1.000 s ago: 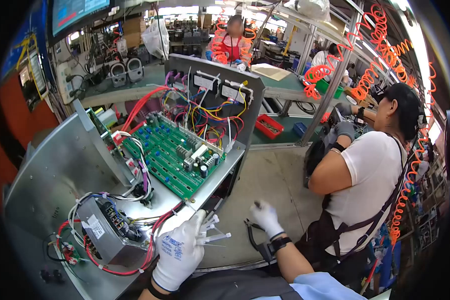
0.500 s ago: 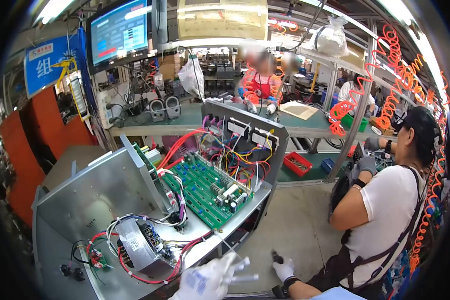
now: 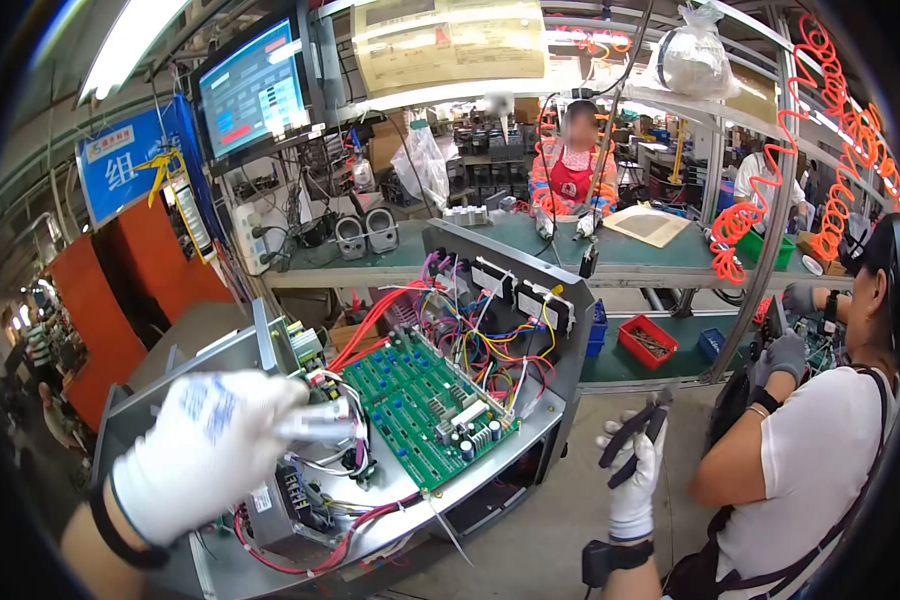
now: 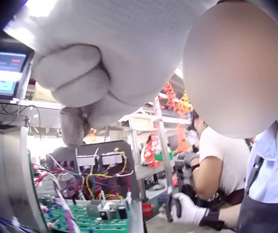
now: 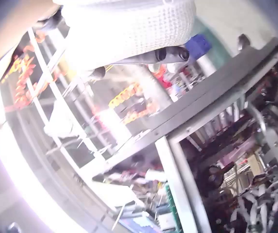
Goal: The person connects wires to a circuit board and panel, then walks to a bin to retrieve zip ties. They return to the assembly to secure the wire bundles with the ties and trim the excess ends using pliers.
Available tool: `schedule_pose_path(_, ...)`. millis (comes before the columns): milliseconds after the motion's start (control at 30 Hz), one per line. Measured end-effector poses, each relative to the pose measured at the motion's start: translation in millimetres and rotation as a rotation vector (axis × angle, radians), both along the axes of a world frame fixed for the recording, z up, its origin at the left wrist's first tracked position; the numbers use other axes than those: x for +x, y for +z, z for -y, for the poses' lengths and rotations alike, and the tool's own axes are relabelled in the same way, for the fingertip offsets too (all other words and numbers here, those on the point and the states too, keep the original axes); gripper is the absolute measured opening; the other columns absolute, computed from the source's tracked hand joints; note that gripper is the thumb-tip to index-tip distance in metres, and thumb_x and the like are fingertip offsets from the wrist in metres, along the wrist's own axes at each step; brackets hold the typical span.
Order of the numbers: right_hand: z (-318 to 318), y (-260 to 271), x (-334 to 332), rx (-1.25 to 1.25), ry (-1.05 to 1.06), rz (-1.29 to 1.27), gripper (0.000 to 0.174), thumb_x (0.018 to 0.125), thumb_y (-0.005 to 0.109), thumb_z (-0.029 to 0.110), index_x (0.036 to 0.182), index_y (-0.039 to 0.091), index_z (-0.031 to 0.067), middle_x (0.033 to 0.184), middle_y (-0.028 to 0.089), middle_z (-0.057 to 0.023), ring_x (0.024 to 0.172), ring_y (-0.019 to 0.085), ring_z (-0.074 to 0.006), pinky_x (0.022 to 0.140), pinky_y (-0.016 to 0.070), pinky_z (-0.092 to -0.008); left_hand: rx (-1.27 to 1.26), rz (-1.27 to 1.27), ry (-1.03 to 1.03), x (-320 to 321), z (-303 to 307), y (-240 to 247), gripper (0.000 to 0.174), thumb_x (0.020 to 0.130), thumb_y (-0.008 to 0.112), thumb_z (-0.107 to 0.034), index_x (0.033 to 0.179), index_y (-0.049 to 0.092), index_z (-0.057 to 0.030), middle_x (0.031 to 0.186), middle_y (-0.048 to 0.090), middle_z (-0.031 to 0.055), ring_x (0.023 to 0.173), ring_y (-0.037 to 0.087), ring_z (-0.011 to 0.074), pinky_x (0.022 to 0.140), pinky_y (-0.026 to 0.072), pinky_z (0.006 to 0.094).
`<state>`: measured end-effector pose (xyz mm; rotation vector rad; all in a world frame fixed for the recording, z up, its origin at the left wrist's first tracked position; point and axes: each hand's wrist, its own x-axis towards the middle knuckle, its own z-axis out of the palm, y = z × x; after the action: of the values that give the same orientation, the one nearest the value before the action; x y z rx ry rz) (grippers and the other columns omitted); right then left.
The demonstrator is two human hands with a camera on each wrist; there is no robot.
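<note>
My white-gloved left hand (image 3: 205,445) is raised over the left part of the metal chassis (image 3: 560,400), gripping a blurred bundle of pale cable ties (image 3: 320,422). In the left wrist view that hand (image 4: 114,53) has curled fingers. A white cable tie (image 3: 448,530) dangles from the chassis front edge, by the corner of the green circuit board (image 3: 400,400). To the right of the chassis, my gloved right hand (image 3: 638,490) holds a dark-handled hand tool (image 3: 625,440), handles upward; its working end cannot be made out. The right wrist view shows the glove (image 5: 134,31) above dark handles (image 5: 148,57).
A transformer (image 3: 270,510) and red wires lie in the chassis front. Behind stand a green bench (image 3: 430,255), speakers (image 3: 367,232), a red bin (image 3: 647,342) and a monitor (image 3: 252,90). A person in a white shirt (image 3: 800,470) works close at the right; another stands behind the bench.
The left hand has risen and moved left over the chassis with the ties. The right hand has come up with the dark tool. The head view has tilted up and turned left.
</note>
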<state>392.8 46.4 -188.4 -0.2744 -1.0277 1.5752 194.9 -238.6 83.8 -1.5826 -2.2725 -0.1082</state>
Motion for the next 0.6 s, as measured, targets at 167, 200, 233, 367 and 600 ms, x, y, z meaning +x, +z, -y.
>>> schedule_pose_path(167, 28, 101, 12, 0.513, -0.111, 0.564, 0.060, 0.077, 0.067, 0.014, 0.131, 0.047, -0.0030, 0.114, 0.054, -0.0102, 0.099, 0.059, -0.0190, 0.086, 0.0490, -0.0297, -0.103, 0.198, -0.051, -62, -48, 52, 0.015, 0.083, 0.057, -0.009, 0.093, 0.067, -0.0035, 0.066, 0.060, 0.0104, 0.060, 0.058, 0.0210, 0.060, 0.0471, 0.0325)
schedule_pose_path(200, 33, 116, 9, 0.621, -0.153, 0.639, 0.061, 0.073, 0.069, 0.012, 0.129, 0.050, -0.0041, 0.116, 0.055, -0.0110, 0.098, 0.059, -0.0194, 0.086, 0.0481, -0.0300, -0.151, 0.252, -0.065, -74, -60, 60, 0.015, 0.083, 0.056, -0.009, 0.092, 0.066, -0.0027, 0.065, 0.059, 0.0092, 0.059, 0.055, 0.0180, 0.059, 0.0462, 0.0315)
schedule_pose_path(233, 30, 125, 10, 0.759, -0.217, 0.713, 0.062, 0.068, 0.070, 0.011, 0.127, 0.054, -0.0033, 0.110, 0.059, -0.0143, 0.096, 0.060, -0.0257, 0.086, 0.0484, -0.0348, -0.202, 0.309, -0.081, -89, -72, 65, 0.014, 0.083, 0.055, -0.009, 0.090, 0.065, -0.0019, 0.064, 0.058, 0.0079, 0.058, 0.053, 0.0151, 0.059, 0.0453, 0.0304)
schedule_pose_path(367, 52, 182, -1, 1.051, -0.408, 1.067, 0.062, 0.067, 0.071, 0.017, 0.126, 0.057, 0.0027, 0.096, 0.061, -0.0182, 0.091, 0.060, -0.0347, 0.081, 0.0498, -0.0401, -0.362, 0.401, -0.207, -125, -132, 70, 0.020, 0.082, 0.058, -0.013, 0.095, 0.069, -0.0022, 0.074, 0.066, 0.0052, 0.068, 0.059, 0.0134, 0.067, 0.0494, 0.0297)
schedule_pose_path(600, 63, 213, -49, 1.297, -0.456, 1.612, 0.050, 0.079, 0.066, 0.035, 0.124, 0.058, 0.0131, 0.090, 0.060, -0.0131, 0.084, 0.059, -0.0310, 0.072, 0.0453, -0.0432, -0.690, 0.369, -0.743, -104, -219, 20, 0.035, 0.085, 0.055, -0.014, 0.118, 0.064, -0.0101, 0.096, 0.069, 0.0105, 0.084, 0.064, 0.0199, 0.077, 0.0489, 0.0335)
